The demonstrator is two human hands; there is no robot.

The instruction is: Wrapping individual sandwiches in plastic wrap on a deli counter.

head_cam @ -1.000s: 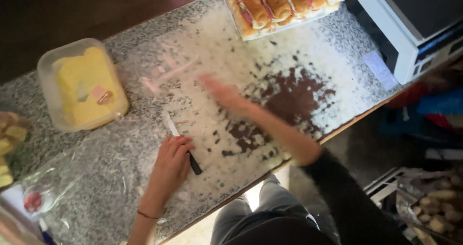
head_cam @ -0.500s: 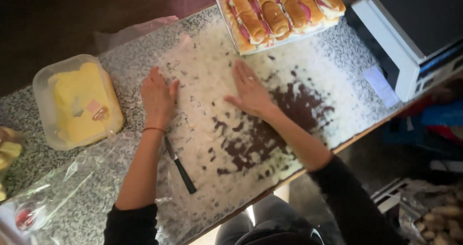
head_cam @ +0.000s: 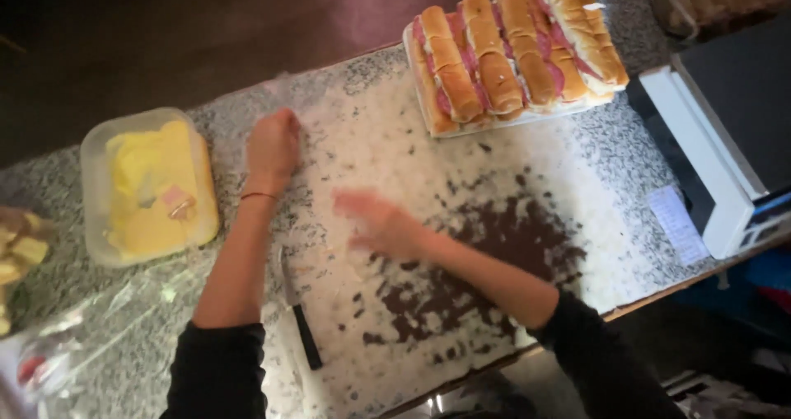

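A clear, crinkled sheet of plastic film (head_cam: 461, 221) lies spread over the speckled grey granite counter (head_cam: 74, 188), catching the light in milky patches with a dark blotch showing through near its middle. The left hand (head_cam: 272, 145) rests at the film's far left corner, curled into a loose fist pressing down on it — whether it pinches the film I cannot tell. The right hand (head_cam: 381, 221) is flat and open on the film's middle, blurred, fingers spread, gripping nothing. Between the forearms, on the film's near left part, lies a slim black-handled knife (head_cam: 298, 310), touched by neither hand. Left of the left hand sits a rounded clear plastic tub of pale yellow spread (head_cam: 148, 184). Beyond the film's far edge stands a white tray of filled long bread rolls (head_cam: 515, 52) — golden crusts, pink slices showing.
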